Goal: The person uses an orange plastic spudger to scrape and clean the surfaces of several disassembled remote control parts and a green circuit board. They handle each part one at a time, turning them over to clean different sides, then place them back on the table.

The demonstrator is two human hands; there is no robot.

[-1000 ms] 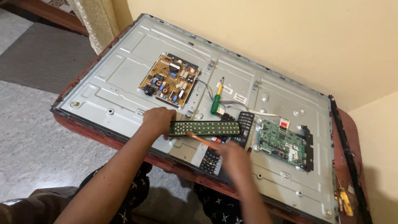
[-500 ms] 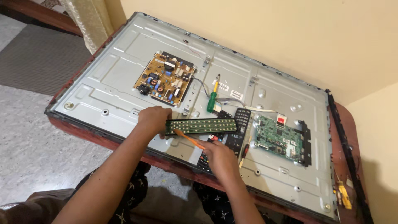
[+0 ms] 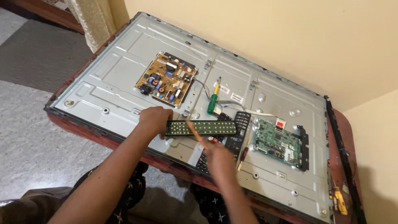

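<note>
Here, left fingers [image 3: 159, 124] clamp the green board [image 3: 202, 127]; right fingers [image 3: 207, 146] pinch an orange tool [image 3: 194, 130].

Silver-grey metal back panel [image 3: 124, 70] on dark red table [image 3: 340, 137]. Mustard-yellow power board [image 3: 166, 79] near panel's far-left corner; green main board [image 3: 275, 140] toward right edge. Green strip board [image 3: 203, 127], pale dots in rows, near front edge. Green-and-yellow screwdriver [image 3: 214, 99]. Black remotes [image 3: 238, 128]. Cream wall [image 3: 269, 29].

The blurred right hand [image 3: 219, 155] hides part of the remote [image 3: 226, 143].
</note>
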